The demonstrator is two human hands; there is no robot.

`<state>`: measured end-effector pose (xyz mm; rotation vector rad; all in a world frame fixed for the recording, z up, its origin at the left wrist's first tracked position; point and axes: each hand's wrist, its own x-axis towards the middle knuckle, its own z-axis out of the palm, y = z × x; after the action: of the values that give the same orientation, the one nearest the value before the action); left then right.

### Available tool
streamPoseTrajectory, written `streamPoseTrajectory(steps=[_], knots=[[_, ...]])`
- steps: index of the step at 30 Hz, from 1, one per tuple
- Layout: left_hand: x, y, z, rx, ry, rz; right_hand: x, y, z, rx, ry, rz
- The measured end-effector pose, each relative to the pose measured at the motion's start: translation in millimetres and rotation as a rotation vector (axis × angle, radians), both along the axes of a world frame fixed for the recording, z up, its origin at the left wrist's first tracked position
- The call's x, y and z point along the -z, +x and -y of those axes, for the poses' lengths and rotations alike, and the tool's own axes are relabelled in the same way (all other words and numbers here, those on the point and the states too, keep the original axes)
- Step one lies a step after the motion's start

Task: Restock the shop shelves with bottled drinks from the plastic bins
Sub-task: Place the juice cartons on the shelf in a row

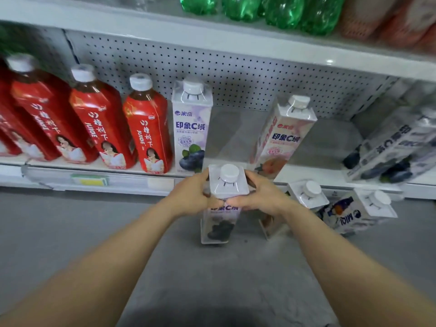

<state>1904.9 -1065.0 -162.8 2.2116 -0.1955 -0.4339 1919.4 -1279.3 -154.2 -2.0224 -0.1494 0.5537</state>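
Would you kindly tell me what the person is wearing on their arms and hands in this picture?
Nothing worn shows. The left hand and right hand are ungloved, with no rings visible. The left forearm and right forearm are bare, with no sleeve, watch or bracelet in view down to the picture's bottom edge.

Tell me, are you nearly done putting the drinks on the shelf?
Not yet. Done: red juice bottles, a blueberry bottle and a peach bottle stand on the shelf. In hand: the left hand and right hand grip a second blueberry bottle in front of it. Left: the gap beside the peach bottle, plus more bottles low on the right.
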Motion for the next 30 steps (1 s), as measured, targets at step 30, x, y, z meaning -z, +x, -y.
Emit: streamPoseTrajectory(steps=[30], knots=[[-79, 60, 26, -0.159, -0.319, 0.365, -68, 58, -13, 0.216, 0.397, 0.389]])
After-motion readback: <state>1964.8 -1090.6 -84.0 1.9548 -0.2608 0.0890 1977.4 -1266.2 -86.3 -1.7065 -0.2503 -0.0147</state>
